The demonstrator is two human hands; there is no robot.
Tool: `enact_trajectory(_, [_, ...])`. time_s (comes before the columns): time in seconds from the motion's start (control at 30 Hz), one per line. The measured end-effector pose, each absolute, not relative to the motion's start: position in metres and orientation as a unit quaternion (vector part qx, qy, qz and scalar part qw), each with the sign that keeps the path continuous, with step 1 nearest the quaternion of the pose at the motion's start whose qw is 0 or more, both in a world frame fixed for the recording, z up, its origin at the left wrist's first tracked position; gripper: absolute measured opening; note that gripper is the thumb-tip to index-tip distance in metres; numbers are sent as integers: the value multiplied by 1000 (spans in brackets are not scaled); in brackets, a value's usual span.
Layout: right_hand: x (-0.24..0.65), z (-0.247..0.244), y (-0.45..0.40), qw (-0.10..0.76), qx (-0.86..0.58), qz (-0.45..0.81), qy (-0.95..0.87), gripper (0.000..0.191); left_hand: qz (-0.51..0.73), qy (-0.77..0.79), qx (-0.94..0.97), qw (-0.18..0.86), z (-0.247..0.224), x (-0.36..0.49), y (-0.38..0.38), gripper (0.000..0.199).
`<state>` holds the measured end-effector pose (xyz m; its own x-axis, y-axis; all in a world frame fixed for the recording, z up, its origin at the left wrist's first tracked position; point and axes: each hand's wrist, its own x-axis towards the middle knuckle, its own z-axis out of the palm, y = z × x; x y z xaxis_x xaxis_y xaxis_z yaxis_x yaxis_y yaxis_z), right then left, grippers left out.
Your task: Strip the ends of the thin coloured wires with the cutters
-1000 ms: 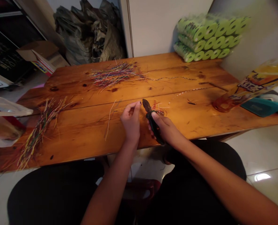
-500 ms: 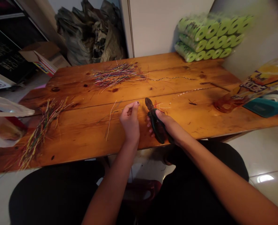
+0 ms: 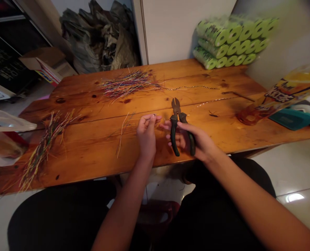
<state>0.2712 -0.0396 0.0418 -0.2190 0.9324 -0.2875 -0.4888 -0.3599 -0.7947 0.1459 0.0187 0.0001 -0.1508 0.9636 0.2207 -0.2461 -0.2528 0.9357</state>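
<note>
My right hand (image 3: 194,137) holds dark-handled pliers (image 3: 176,113), their jaws pointing away from me and the handles spread slightly. One finger of that hand reaches out towards my left hand (image 3: 147,130). My left thumb and forefinger are pinched on a thin wire (image 3: 135,119), whose end between the fingertips is too small to make out. Left of my left hand, a few loose wires (image 3: 122,134) lie on the wooden table (image 3: 92,143). A big bundle of coloured wires (image 3: 127,83) lies farther back, and a second wire bundle (image 3: 46,148) is at the left.
A twisted black-and-white wire (image 3: 196,86) stretches right from the back bundle. A bottle with a yellow label (image 3: 270,99) and a teal object (image 3: 293,116) stand at the right. Green rolls (image 3: 228,42) are stacked at the back. A plastic bag (image 3: 3,120) sits at the left edge.
The pliers have swung more upright and shifted a little right. My right fingers have stretched towards my left hand, which stays pinched in nearly the same place.
</note>
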Motion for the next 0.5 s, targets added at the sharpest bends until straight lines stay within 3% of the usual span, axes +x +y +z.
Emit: enact_trajectory(0.5, [277, 39, -32, 540, -218, 798, -152, 29, 631, 334, 470, 519, 2, 147, 17, 12])
